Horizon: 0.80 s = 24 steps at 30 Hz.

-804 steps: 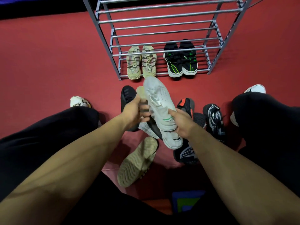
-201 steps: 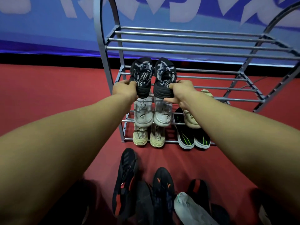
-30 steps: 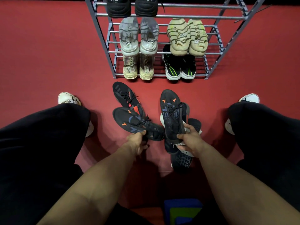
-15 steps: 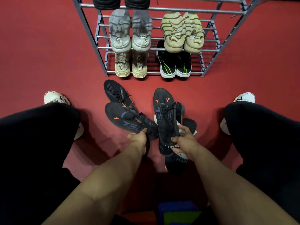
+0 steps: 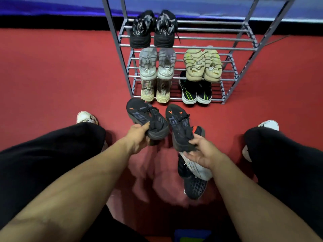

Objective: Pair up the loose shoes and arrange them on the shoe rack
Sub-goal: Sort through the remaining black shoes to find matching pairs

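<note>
My left hand (image 5: 139, 137) grips the heel of a black shoe with orange marks (image 5: 145, 117), toe pointing up and left. My right hand (image 5: 201, 152) holds the matching black shoe (image 5: 178, 126) by its heel, toe toward the rack. Both shoes hang above the red floor, side by side, just in front of the grey metal shoe rack (image 5: 192, 48). On the rack sit a black patterned pair (image 5: 153, 30) on the upper shelf, a grey pair (image 5: 157, 65) and a beige pair (image 5: 202, 65) on the middle shelf, and a cream pair (image 5: 155, 91) and a black-green pair (image 5: 195, 93) at the bottom.
Under my right hand lie a white shoe (image 5: 197, 168) and a black mesh shoe (image 5: 194, 186) on the red floor (image 5: 61, 75). My black-trousered knees and white shoes (image 5: 87, 117) flank the spot. The right half of the upper shelf carries nothing. A blue-green object (image 5: 192, 237) sits at the bottom edge.
Both hands have lifted the two black orange-marked shoes off the floor pile and brought them forward toward the rack. The view has tilted up, showing the upper shelf.
</note>
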Motion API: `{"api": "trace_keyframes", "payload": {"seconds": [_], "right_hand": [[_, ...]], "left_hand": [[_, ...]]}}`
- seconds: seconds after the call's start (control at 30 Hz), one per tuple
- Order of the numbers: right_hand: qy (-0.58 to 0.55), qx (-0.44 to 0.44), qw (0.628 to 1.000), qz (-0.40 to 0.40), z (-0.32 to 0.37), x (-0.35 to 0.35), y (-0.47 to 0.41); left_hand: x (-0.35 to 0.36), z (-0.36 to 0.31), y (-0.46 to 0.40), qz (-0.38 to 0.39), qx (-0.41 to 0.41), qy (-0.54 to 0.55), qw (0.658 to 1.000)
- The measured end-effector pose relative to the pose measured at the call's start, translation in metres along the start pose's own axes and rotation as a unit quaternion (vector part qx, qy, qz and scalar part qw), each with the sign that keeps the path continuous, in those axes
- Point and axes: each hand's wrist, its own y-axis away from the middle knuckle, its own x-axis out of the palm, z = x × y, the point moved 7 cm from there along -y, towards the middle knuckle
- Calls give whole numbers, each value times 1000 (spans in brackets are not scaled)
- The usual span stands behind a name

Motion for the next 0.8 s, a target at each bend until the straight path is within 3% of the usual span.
{"api": "trace_keyframes", "payload": {"seconds": [0.17, 0.4, 0.6, 0.8], "right_hand": [[-79, -95, 991, 53, 56, 30, 46], [-136, -189, 971, 51, 128, 27, 109], [-132, -236, 963, -9, 195, 10, 118], [-130, -252, 956, -79, 270, -5, 76]], "left_hand": [[7, -66, 36, 49, 97, -3, 994], [45, -134, 54, 97, 158, -35, 982], [126, -187, 45, 132, 215, -38, 967], [178, -222, -8, 101, 221, -54, 968]]}}
